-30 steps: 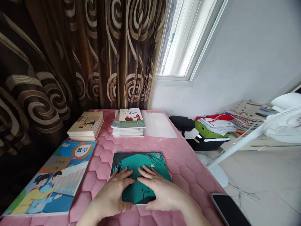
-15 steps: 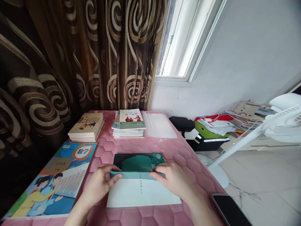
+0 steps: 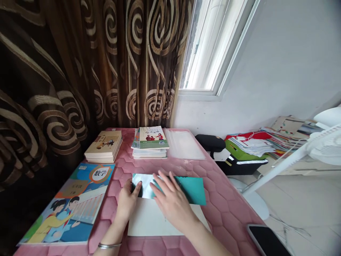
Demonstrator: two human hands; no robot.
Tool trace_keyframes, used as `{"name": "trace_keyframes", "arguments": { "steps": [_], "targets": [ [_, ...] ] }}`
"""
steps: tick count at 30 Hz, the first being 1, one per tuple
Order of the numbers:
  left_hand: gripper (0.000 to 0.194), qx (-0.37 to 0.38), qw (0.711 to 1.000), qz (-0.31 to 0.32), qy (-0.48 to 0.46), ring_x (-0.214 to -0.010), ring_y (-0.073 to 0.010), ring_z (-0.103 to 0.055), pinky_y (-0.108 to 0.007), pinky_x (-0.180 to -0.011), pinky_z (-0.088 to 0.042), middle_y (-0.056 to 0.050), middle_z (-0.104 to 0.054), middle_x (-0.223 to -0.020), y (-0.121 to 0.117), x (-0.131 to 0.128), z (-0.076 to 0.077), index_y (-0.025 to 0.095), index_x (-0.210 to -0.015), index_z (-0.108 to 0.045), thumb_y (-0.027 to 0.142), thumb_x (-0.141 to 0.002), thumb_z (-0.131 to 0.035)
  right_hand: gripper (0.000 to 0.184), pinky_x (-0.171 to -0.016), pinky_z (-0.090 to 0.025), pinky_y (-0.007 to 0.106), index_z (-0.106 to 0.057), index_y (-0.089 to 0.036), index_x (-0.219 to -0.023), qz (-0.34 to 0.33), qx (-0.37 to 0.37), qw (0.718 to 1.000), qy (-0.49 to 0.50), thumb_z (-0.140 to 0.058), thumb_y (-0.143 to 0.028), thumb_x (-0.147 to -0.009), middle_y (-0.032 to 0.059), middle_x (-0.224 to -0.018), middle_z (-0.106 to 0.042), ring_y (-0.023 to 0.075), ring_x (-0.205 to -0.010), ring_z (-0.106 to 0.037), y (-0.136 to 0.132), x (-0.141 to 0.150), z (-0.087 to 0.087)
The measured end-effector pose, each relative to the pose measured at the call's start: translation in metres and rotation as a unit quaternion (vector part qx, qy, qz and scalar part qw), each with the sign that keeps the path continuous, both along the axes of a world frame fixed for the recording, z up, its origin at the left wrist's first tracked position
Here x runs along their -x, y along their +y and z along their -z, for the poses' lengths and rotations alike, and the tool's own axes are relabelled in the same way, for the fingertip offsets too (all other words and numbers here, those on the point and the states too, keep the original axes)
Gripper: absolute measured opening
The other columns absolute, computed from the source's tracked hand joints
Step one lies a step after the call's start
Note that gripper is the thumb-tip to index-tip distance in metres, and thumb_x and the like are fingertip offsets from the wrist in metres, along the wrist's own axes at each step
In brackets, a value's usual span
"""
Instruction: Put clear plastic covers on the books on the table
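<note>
A book (image 3: 151, 220) with a whitish lower part lies on the padded pink surface in front of me. Across its upper part runs a shiny green strip of cover (image 3: 195, 190), whose right end sticks out at a slant. My left hand (image 3: 128, 201) grips the left end of this strip, thumb on top and fingers partly hidden behind the edge. Laid flat over the middle of the strip is my right hand (image 3: 172, 201), open, its fingers spread. It covers part of the book.
A blue maths textbook (image 3: 69, 206) lies to the left. Behind are a stack of tan books (image 3: 103, 145), another book pile (image 3: 151, 140) and clear plastic sheets (image 3: 183, 144). A phone (image 3: 268, 240) rests at the right edge; a white fan (image 3: 282, 167) stands beyond.
Both hands were pinching a folded green edge; now the strip lies flatter and reaches farther right. My right hand has let go, moved left and spread over it.
</note>
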State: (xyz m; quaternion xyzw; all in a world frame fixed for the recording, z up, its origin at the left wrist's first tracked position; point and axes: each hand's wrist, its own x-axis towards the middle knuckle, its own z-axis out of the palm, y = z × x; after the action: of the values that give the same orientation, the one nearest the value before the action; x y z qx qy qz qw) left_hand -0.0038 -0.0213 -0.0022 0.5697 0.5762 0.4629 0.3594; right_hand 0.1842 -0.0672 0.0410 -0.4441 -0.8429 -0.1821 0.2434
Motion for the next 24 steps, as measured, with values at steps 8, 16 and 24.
{"name": "trace_keyframes", "arguments": {
  "steps": [8,16,24],
  "targets": [
    [0.041,-0.007,1.000,0.007,-0.029,-0.069,-0.0201,-0.065,-0.028,-0.061,-0.049,-0.003,-0.070,-0.077,-0.001,-0.004,-0.002,0.020,-0.096,-0.055,0.054,-0.074,-0.060,0.049,-0.109,-0.029,0.055,-0.039,-0.025,-0.141,0.027,0.023,0.999,-0.019,-0.048,-0.034,-0.094,0.0034,-0.152,-0.033,0.0303,-0.139,-0.028,0.011,0.019,0.036],
    [0.028,-0.010,0.993,-0.111,-0.028,-0.083,-0.0251,-0.065,-0.035,-0.073,-0.049,-0.012,-0.069,-0.090,0.041,0.014,0.000,0.018,-0.087,-0.059,0.042,-0.075,-0.055,0.044,-0.112,-0.025,0.050,-0.045,-0.023,-0.137,0.026,-0.005,1.000,-0.001,-0.047,-0.024,-0.094,0.0052,-0.149,-0.038,0.0275,-0.138,-0.031,0.007,0.021,0.041],
    [0.010,0.060,0.991,-0.087,-0.081,-0.076,-0.0231,-0.065,-0.030,-0.067,-0.047,-0.003,-0.062,-0.061,0.126,-0.008,-0.016,0.020,-0.064,-0.052,0.017,-0.066,-0.062,0.049,-0.113,-0.023,0.051,-0.039,-0.024,-0.142,0.025,0.006,1.000,0.009,-0.046,-0.029,-0.094,0.0043,-0.152,-0.031,0.0274,-0.139,-0.027,0.008,0.020,0.044]
  ]
}}
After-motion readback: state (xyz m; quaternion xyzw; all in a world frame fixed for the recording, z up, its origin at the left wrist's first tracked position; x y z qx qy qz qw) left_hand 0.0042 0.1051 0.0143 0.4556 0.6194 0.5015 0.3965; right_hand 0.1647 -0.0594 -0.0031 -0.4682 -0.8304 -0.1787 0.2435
